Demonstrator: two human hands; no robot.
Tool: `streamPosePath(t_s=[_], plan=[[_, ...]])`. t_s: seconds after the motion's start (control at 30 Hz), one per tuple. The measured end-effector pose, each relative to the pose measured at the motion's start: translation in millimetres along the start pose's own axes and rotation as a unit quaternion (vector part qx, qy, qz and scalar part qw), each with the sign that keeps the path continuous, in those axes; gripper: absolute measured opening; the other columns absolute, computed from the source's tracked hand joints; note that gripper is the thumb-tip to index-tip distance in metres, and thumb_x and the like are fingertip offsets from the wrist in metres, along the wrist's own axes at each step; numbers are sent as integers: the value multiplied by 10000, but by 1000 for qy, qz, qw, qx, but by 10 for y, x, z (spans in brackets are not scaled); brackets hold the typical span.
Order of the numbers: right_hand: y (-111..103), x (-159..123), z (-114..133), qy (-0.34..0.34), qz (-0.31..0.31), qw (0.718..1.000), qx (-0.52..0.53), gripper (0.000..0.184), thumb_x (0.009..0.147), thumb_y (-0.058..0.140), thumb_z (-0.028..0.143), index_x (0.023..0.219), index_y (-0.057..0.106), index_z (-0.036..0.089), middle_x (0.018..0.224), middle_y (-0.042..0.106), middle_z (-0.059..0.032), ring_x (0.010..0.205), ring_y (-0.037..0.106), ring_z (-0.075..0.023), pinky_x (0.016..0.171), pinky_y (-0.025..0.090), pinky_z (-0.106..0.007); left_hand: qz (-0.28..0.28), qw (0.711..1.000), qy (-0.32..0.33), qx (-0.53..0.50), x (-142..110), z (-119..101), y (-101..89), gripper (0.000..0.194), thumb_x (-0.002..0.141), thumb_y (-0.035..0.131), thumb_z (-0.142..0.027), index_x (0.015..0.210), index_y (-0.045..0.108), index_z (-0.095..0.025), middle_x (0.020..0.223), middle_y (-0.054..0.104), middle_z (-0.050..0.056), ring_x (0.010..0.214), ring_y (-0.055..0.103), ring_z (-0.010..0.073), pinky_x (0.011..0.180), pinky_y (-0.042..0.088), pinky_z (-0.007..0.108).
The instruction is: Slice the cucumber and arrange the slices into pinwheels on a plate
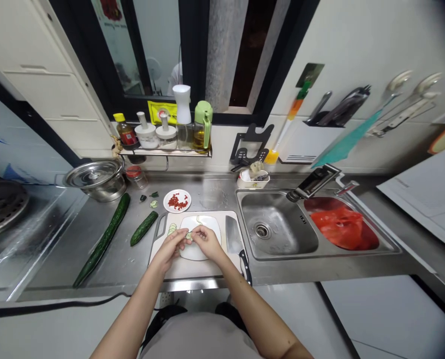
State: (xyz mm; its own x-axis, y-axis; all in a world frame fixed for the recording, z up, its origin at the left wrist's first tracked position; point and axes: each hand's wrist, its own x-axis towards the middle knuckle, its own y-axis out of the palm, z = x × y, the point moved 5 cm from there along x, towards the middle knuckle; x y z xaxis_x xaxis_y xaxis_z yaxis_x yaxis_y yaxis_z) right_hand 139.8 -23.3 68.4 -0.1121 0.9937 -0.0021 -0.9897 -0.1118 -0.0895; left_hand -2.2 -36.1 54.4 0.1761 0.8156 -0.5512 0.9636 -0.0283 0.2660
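Observation:
My left hand (173,248) and my right hand (206,241) meet over a white plate (198,223) that lies on a white cutting board (192,269). Both hands pinch a thin cucumber slice (188,235) between their fingertips. Another slice (199,218) rests at the plate's far rim. A small stack of cucumber slices (172,229) sits on the board left of the plate. A cleaver (235,243) lies on the board's right side, its black handle toward me.
A long cucumber (105,238) and a cut half cucumber (143,228) lie left of the board. A small plate of red chopped bits (177,201) stands behind it. To the right are a sink (278,229) and a red basin (340,225); a steel pot (95,179) at left.

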Motion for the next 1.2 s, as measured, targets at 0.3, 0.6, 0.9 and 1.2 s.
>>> streamPosePath(t_s=[0.3,0.6,0.9,1.2], plan=[[-41,-34,43,-42,17,998,-53,113,807,577,280,766,624,185,729,628,7,713,560,-135,687,420,-254,22,996,-28,-82,72,63,-27,507,628,798,-284,1091,607,-211,750,614,-22,525,501,31,425,275,129],[-48,-111,49,-3,20,999,-41,122,794,584,283,715,590,191,642,573,23,605,501,-113,591,383,-228,15,999,45,-14,71,4,52,580,547,828,-351,1065,619,-199,577,449,-97,487,386,32,461,220,164],[-30,-143,-99,58,14,998,20,118,775,580,280,700,557,191,572,522,44,510,481,-101,523,380,-224,17,991,135,12,54,-7,125,557,608,790,-373,1088,576,-188,648,559,-56,602,517,89,631,382,217],[3,-110,-166,85,1,996,40,181,767,612,331,680,544,188,551,527,46,469,475,-86,474,380,-206,-25,980,189,59,101,49,138,521,668,724,-427,1108,561,-203,638,476,-68,617,492,103,626,373,222]])
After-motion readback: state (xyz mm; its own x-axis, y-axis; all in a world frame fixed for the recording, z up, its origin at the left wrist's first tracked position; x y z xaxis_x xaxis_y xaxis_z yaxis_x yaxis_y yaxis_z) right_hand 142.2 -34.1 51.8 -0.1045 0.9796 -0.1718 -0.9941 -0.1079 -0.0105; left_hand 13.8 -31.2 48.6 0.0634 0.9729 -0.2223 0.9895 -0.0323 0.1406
